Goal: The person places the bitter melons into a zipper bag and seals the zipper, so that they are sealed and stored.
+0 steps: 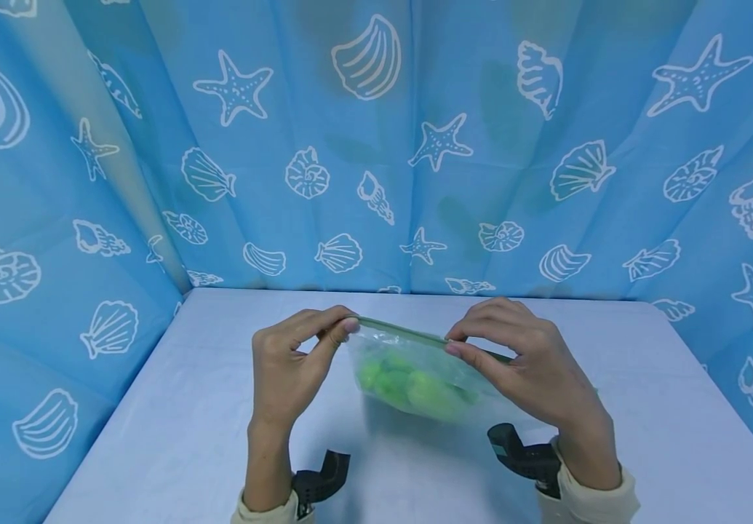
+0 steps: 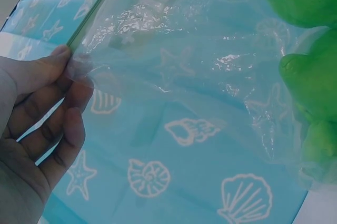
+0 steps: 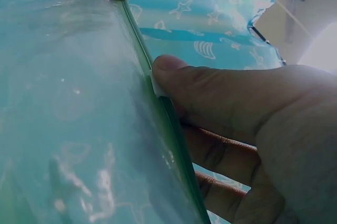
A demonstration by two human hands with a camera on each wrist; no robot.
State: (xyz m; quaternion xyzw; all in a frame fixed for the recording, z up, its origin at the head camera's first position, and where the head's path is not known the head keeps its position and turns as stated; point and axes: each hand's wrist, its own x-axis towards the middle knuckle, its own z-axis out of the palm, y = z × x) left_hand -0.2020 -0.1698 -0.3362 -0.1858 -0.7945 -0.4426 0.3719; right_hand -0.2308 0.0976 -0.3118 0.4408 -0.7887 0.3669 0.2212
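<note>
A clear zip bag [image 1: 376, 342] with a green zip edge [image 1: 399, 331] hangs between my hands. Inside it lie several bright green, rounded, fruit-like pieces [image 1: 409, 386], some with a nub at one end in the left wrist view [image 2: 310, 82]. My left hand [image 1: 294, 356] pinches the left end of the zip edge between thumb and fingers. Further right along the same edge, my right hand [image 1: 527, 356] pinches a small white slider [image 3: 156, 84], thumb on one side and fingers behind. The right end of the bag is partly hidden by that hand.
A white-covered table [image 1: 173, 415] lies below the bag. Behind and at both sides hangs a blue curtain [image 1: 376, 189] printed with shells and starfish. A black wrist camera mount [image 1: 320, 477] sits on the left wrist, another black mount [image 1: 523, 458] on the right.
</note>
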